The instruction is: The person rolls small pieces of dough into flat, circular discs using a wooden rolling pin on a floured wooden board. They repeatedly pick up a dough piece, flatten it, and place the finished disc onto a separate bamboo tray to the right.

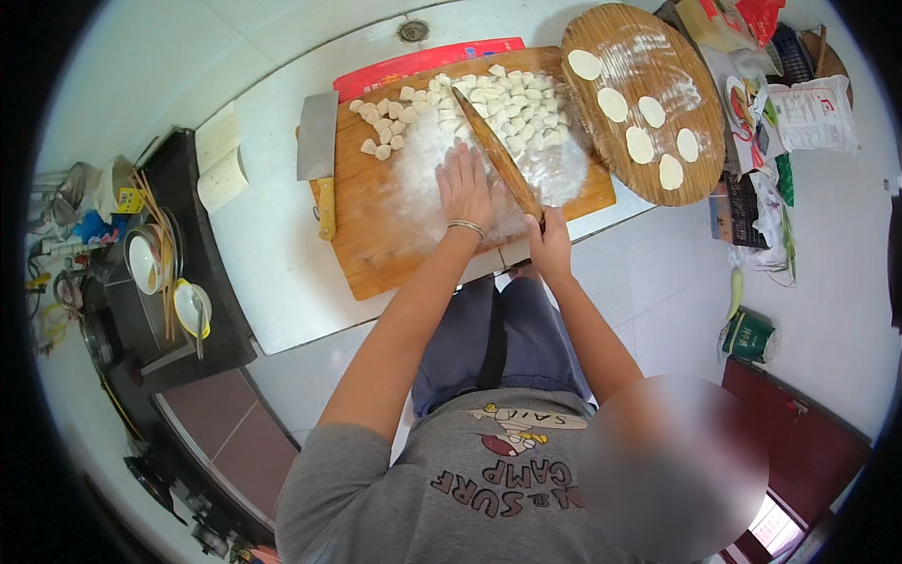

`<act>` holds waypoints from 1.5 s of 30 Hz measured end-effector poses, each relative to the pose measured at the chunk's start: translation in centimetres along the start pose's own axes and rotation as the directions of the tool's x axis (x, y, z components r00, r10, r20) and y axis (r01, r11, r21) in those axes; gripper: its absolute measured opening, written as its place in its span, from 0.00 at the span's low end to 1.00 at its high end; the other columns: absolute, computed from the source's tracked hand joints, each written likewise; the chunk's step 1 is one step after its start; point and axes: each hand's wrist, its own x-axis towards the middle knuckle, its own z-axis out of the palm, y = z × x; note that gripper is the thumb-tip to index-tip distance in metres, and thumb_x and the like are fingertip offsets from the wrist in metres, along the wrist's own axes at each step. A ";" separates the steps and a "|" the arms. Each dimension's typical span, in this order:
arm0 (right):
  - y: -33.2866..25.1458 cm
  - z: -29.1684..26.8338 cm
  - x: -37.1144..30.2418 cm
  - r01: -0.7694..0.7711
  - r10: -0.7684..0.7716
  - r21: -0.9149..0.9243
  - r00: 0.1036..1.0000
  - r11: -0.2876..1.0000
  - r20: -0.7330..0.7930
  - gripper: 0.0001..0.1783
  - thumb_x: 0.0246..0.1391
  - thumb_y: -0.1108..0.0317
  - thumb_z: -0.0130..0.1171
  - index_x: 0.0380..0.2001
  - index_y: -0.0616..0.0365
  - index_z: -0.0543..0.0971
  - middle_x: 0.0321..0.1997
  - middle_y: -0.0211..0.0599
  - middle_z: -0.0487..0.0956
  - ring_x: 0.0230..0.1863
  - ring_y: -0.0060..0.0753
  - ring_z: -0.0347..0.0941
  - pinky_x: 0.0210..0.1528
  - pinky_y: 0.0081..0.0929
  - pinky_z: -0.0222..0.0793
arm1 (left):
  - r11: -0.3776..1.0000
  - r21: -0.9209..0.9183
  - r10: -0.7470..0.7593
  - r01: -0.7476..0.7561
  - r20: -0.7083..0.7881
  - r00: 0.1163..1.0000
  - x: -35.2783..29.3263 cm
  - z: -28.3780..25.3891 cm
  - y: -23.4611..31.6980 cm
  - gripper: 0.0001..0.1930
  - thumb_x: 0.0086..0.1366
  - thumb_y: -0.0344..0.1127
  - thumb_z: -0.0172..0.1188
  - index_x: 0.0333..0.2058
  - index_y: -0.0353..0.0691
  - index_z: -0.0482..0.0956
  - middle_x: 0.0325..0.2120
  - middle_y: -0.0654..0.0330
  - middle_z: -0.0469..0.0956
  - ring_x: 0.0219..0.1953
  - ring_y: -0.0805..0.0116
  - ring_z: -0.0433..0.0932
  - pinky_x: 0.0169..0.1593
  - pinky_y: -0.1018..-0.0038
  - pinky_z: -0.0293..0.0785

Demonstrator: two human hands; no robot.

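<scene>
My left hand (465, 193) lies with fingers stretched out on the floured middle of a wooden board (371, 244). Whatever may be under its palm is hidden. In my right hand (548, 240) is the near end of a wooden rolling pin (501, 155), which slants away to the far left across the flour. Small pieces of dough (512, 105) crowd the board's far side, with a looser group (383, 124) at its far left. To the right, a round wooden board (611, 155) carries several flat dough wrappers (613, 104).
A cleaver (318, 141) with a wooden handle lies at the board's left edge. Behind the board is a red packet (423, 64). Bowls (193, 308) and chopsticks (167, 254) stand on the dark counter at left. A white bag (816, 115) and baskets sit at far right.
</scene>
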 end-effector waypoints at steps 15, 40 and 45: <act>2.3 -0.2 0.6 0.322 -0.306 -0.252 0.947 0.913 0.100 0.17 0.49 0.63 0.62 0.41 0.55 0.73 0.39 0.42 0.74 0.38 0.48 0.75 0.36 0.41 0.72 | 0.889 -0.456 -0.070 -0.027 -0.195 0.978 -1.8 -5.2 -7.5 0.35 0.65 0.50 0.49 0.64 0.35 0.56 0.66 0.43 0.53 0.67 0.42 0.50 0.67 0.51 0.43; 1.2 5.4 7.7 0.303 -0.340 -0.496 0.940 0.814 0.017 0.33 0.61 0.57 0.44 0.69 0.45 0.56 0.74 0.45 0.50 0.73 0.57 0.44 0.71 0.60 0.36 | 0.986 0.156 0.049 -0.065 0.101 0.994 0.5 -6.9 -10.2 0.33 0.66 0.52 0.49 0.67 0.48 0.57 0.70 0.53 0.49 0.71 0.48 0.46 0.70 0.51 0.39; 1.5 3.7 1.6 0.439 -0.405 -0.439 0.898 0.784 0.174 0.38 0.58 0.50 0.49 0.69 0.51 0.56 0.73 0.47 0.52 0.73 0.54 0.46 0.71 0.61 0.36 | 0.983 0.136 0.089 -0.124 0.243 0.966 -6.3 -8.4 -10.9 0.33 0.66 0.52 0.48 0.67 0.46 0.57 0.70 0.54 0.49 0.70 0.47 0.47 0.70 0.50 0.42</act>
